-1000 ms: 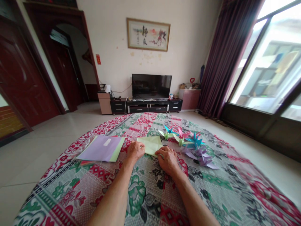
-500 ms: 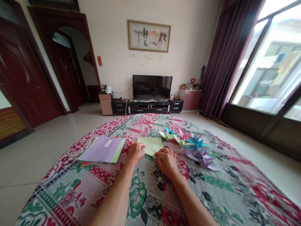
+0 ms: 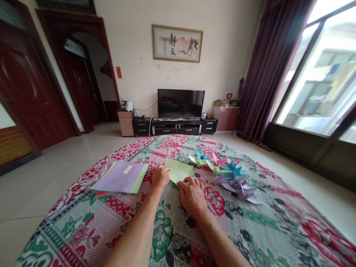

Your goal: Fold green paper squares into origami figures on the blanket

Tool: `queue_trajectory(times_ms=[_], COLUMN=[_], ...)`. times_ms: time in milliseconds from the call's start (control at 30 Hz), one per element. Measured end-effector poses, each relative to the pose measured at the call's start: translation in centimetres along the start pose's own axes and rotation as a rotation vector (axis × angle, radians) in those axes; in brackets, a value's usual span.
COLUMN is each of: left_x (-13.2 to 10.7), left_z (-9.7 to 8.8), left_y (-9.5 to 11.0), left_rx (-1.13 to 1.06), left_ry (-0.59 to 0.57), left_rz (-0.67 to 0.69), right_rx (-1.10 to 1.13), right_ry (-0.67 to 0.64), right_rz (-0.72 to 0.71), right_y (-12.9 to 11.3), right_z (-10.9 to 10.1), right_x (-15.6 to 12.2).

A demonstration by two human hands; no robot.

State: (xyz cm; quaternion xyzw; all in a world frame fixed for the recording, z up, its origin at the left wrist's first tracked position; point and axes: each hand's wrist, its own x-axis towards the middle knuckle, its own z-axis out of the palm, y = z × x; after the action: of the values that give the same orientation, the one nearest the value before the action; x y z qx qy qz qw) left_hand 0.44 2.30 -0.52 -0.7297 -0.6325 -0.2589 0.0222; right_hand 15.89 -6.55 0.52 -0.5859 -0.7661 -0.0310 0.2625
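A sheet of light green origami paper [image 3: 180, 171] lies on the flowered tablecloth in front of me, turned at a slant. My left hand [image 3: 160, 176] is closed at its left edge, thumb and forefinger on the paper. At the near corner, my right hand [image 3: 193, 195] has its thumb and curled fingers closed on the edge; the fingertips are partly hidden. Just to the right stand several folded paper cranes: a light green crane [image 3: 216, 169], a blue crane [image 3: 233, 169] and a purple crane [image 3: 244, 189] among them.
A stack of coloured paper, purple sheet [image 3: 116, 178] on top, lies in clear wrapping left of my hands. The round table wears a patterned tablecloth [image 3: 130, 237]. Beyond it stand a television [image 3: 181, 103] and a low black cabinet [image 3: 175, 128].
The light green paper has turned clockwise, its near corner swinging left. My right hand has moved left and slightly nearer to me with it; my left hand has shifted only a little.
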Motion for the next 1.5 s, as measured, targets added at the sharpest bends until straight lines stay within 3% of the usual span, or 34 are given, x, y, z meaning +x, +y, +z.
queue_trajectory(times_ms=[467,667,833,1133,1500], left_x=[-0.7,-1.0,-1.1,-1.4,-1.9], left_z=[-0.4,-0.8,-0.8,-0.7,-1.0], left_y=[0.9,1.1,1.4,1.7,1.6], left_rx=[0.034,0.049,0.108,0.135,0.107], left_ry=[0.051,0.008,0.017,0.097,0.031], left_rz=[0.042,0.060,0.077,0.133,0.116], right_rx=[0.043,0.244,0.419,0.447,0.510], right_ry=[-0.010,-0.058,-0.091,-0.179,-0.215], right_rz=[-0.005,0.010,-0.080,-0.100,-0.112], right_y=[0.2,2.2,4.2,5.5,5.8], right_z=[-0.2,-0.4,-0.9,-1.2,-1.5], right_x=[0.2,1.0,1.3,1.4,1.4])
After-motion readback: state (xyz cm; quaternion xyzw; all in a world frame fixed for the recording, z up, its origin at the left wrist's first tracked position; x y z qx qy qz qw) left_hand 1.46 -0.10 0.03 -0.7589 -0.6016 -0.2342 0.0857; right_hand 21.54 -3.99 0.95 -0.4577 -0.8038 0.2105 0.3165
